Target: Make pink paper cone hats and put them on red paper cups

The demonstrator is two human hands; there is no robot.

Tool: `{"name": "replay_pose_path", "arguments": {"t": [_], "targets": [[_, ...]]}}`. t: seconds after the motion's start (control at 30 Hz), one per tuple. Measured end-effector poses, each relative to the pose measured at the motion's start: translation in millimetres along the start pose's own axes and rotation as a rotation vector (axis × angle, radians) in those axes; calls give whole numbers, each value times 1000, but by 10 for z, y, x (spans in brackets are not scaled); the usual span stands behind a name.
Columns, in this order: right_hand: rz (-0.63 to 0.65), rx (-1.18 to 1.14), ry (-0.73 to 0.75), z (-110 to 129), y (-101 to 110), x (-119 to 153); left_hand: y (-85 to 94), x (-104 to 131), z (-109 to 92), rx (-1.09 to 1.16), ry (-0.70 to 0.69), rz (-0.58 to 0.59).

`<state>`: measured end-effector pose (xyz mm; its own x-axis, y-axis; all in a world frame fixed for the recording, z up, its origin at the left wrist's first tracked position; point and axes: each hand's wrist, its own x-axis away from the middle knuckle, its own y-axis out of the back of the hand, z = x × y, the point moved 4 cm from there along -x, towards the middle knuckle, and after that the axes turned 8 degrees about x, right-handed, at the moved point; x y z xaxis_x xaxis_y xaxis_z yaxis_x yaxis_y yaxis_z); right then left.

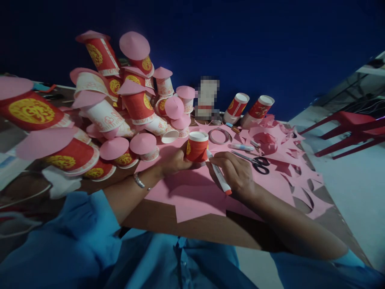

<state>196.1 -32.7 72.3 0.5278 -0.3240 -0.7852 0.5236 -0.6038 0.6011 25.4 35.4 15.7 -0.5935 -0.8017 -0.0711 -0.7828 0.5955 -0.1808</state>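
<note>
A red paper cup (pixel 197 149) with a white rim and a yellow pattern is held above pink paper (pixel 195 192) by my left hand (pixel 177 160), whose fingers wrap its left side and base. My right hand (pixel 233 172) is closed round a white marker (pixel 220 176) with an orange end. The marker's upper tip meets the right side of the cup. Black scissors (pixel 261 163) lie just right of my right hand, near a roll of tape (pixel 220 136) and a white tube (pixel 241 147).
Stacked red and white cups with pink cone tops (pixel 136 102) crowd the left. Two upturned cups stand at the back, one being a red cup (pixel 261 107). Cut pink scraps (pixel 313 196) cover the right side. A red stool (pixel 355 124) stands beyond the table.
</note>
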Motion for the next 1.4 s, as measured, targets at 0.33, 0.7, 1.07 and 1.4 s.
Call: {"name": "replay_pose_path", "arguments": {"t": [0.33, 0.7, 1.07, 1.4], "targets": [[-15, -5, 49, 88, 55, -13, 62, 7, 122, 48, 22, -14], [10, 13, 56, 76, 75, -78, 86, -42, 188, -32, 2, 2], [41, 4, 70, 117, 15, -30, 79, -9, 107, -43, 19, -35], [58, -3, 64, 147, -20, 7, 97, 5, 118, -21, 32, -33]]}}
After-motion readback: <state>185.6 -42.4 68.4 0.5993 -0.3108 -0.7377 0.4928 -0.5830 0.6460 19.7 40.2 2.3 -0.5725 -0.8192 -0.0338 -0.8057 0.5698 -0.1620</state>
